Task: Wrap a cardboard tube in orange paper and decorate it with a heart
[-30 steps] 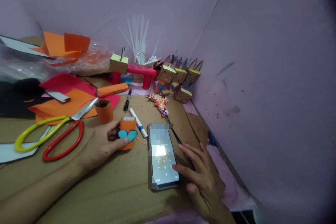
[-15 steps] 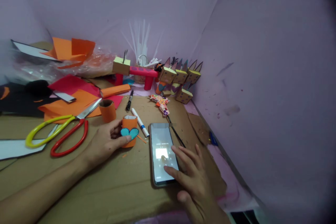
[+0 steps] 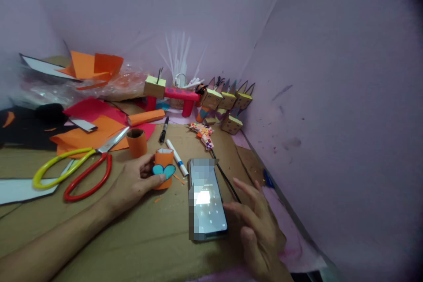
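A left hand (image 3: pixel 134 180) is gripping an upright orange tube (image 3: pixel 164 157) on the counter (image 3: pixel 145 246), its thumb risking a dent or a shifted blue heart (image 3: pixel 169 170) if pressing hard; an open right hand (image 3: pixel 261 224) is hovering beside a phone (image 3: pixel 213 213) showing blurred, unreadable characters and no legible brand.

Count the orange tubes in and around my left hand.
3: the heart tube held in your left hand; an open tube standing behind it, near the scissors; and a lying tube farther back. Loose paper might hide more.
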The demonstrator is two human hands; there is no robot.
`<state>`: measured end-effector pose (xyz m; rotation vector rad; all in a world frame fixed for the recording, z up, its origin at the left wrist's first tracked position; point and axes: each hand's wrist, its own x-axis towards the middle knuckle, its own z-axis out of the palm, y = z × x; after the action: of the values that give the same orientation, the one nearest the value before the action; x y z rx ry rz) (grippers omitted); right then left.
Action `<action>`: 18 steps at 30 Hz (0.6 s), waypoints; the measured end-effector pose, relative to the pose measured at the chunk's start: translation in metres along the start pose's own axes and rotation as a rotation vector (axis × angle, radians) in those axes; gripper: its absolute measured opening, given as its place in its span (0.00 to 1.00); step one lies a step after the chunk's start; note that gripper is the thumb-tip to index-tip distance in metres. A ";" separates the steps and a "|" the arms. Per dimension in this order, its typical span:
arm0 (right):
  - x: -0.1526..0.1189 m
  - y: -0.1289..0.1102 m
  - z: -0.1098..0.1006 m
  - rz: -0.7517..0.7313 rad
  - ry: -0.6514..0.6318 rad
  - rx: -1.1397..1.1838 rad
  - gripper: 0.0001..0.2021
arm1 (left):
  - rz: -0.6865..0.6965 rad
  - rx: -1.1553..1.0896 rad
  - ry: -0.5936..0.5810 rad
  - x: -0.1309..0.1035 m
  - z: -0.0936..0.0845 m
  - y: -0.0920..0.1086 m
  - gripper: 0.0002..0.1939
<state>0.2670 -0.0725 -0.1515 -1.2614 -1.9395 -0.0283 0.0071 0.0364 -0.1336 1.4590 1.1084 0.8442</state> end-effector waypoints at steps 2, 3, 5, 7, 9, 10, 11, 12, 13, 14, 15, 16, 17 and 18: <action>-0.002 0.004 0.000 0.059 0.108 0.026 0.18 | -0.001 -0.003 0.008 0.001 -0.001 -0.002 0.26; -0.003 0.006 0.001 0.085 0.136 0.034 0.17 | -0.004 -0.004 0.012 0.001 -0.001 -0.003 0.26; -0.004 0.008 0.003 0.118 0.153 0.045 0.17 | -0.010 -0.002 0.021 0.001 -0.002 -0.004 0.25; -0.004 0.009 0.006 0.124 0.114 0.040 0.17 | -0.010 0.002 0.028 0.001 -0.002 -0.004 0.24; -0.002 0.009 0.007 0.086 0.016 -0.002 0.18 | -0.007 0.003 0.026 0.000 -0.002 -0.005 0.24; -0.001 0.008 0.008 0.057 -0.041 -0.031 0.19 | -0.005 -0.001 0.023 0.000 -0.003 -0.005 0.24; 0.001 0.008 0.008 0.029 -0.097 -0.060 0.20 | -0.003 -0.008 0.020 0.000 -0.003 -0.005 0.24; 0.003 0.007 0.009 0.010 -0.145 -0.082 0.22 | -0.002 -0.011 0.018 0.000 -0.002 -0.005 0.25; 0.005 0.006 0.009 0.003 -0.185 -0.097 0.23 | -0.001 -0.009 0.017 0.001 -0.002 -0.005 0.25; 0.006 0.006 0.010 0.006 -0.218 -0.107 0.24 | 0.000 -0.005 0.020 0.001 -0.002 -0.005 0.24; 0.007 0.006 0.011 0.012 -0.246 -0.115 0.25 | -0.001 -0.002 0.023 0.001 -0.002 -0.004 0.24; 0.008 0.006 0.011 0.018 -0.270 -0.124 0.25 | -0.004 0.000 0.024 0.001 -0.002 -0.004 0.24; 0.008 0.006 0.012 0.021 -0.288 -0.132 0.25 | -0.007 0.000 0.025 0.001 -0.002 -0.003 0.24; 0.008 0.006 0.013 0.022 -0.301 -0.142 0.25 | -0.009 -0.002 0.022 0.001 -0.001 -0.002 0.24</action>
<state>0.2620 -0.0578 -0.1573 -1.4476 -2.2111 0.0376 0.0058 0.0382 -0.1358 1.4447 1.1295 0.8569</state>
